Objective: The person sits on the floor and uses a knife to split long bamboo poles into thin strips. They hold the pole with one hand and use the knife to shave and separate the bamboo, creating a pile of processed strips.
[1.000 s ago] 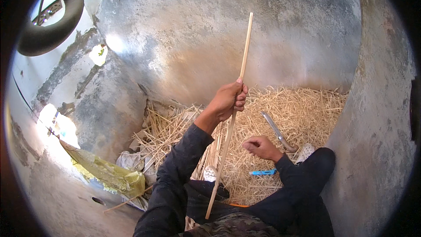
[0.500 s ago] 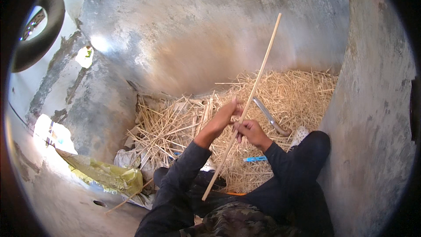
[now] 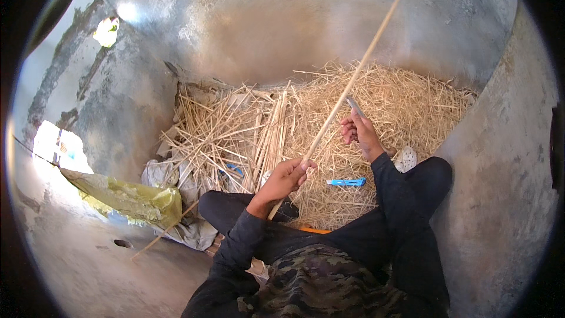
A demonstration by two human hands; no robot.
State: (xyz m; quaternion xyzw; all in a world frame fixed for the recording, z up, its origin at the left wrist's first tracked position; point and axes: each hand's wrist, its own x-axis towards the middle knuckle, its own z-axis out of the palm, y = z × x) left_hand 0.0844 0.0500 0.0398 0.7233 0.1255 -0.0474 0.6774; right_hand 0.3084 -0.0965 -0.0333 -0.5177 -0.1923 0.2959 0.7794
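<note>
A long, pale bamboo stick (image 3: 353, 79) slants up from my lap toward the far wall. My left hand (image 3: 285, 180) is closed around its lower part, above the knee. On the far side of the stick, my right hand (image 3: 361, 133) hangs with its fingers apart and loosely bent, off the stick. It covers most of a knife whose metal blade (image 3: 354, 106) shows past the fingertips; a bit of brown handle shows beyond the wrist. A blue box cutter (image 3: 346, 182) lies on the shavings between my legs.
Straw-like shavings (image 3: 412, 103) are heaped at the right, beside a pile of thin split sticks (image 3: 220, 135) at the left. Concrete walls (image 3: 282, 29) enclose the space. A yellowish sack (image 3: 141, 197) and another thin stick (image 3: 162, 234) lie to the left.
My right hand has let go of the stick and moved right, over the knife. My left hand has shifted down the stick toward its lower end. The view has tilted slightly.
</note>
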